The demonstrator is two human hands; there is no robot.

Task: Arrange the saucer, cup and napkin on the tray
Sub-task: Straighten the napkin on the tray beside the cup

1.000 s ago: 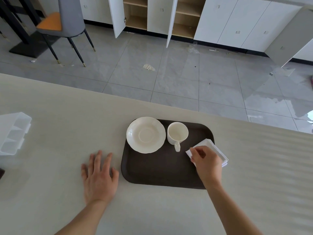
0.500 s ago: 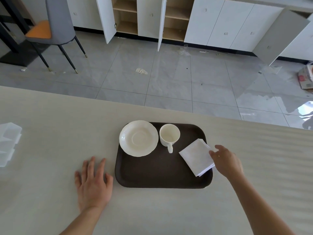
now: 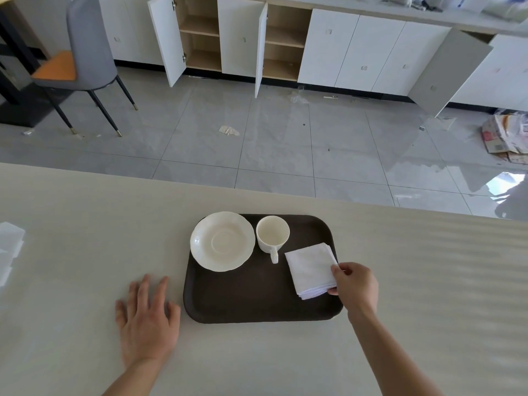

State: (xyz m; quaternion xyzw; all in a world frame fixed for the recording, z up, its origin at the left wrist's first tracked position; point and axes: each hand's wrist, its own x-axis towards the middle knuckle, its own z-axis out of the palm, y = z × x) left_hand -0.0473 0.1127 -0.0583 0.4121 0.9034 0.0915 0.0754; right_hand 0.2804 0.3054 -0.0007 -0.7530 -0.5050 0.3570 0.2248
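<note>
A dark brown tray point(image 3: 243, 298) lies on the pale counter. On its far left corner sits a cream saucer point(image 3: 222, 241), overhanging the rim a little. An empty cream cup point(image 3: 272, 235) stands upright to the saucer's right, handle pointing toward me. A folded white napkin point(image 3: 310, 268) lies on the tray's right side. My right hand point(image 3: 355, 287) pinches the napkin's right edge between thumb and fingers. My left hand point(image 3: 145, 318) rests flat on the counter just left of the tray, fingers spread, holding nothing.
A white plastic organiser point(image 3: 8, 252) pokes in at the counter's left edge. The counter's far edge runs just behind the tray. Beyond it lie a tiled floor, a grey chair point(image 3: 83, 55) and white cabinets point(image 3: 237, 38) with open doors.
My right hand lifted off the top of the napkin, moved to its right side, and now grips the napkin's right edge. The napkin sits turned on the tray. My left hand stays flat.
</note>
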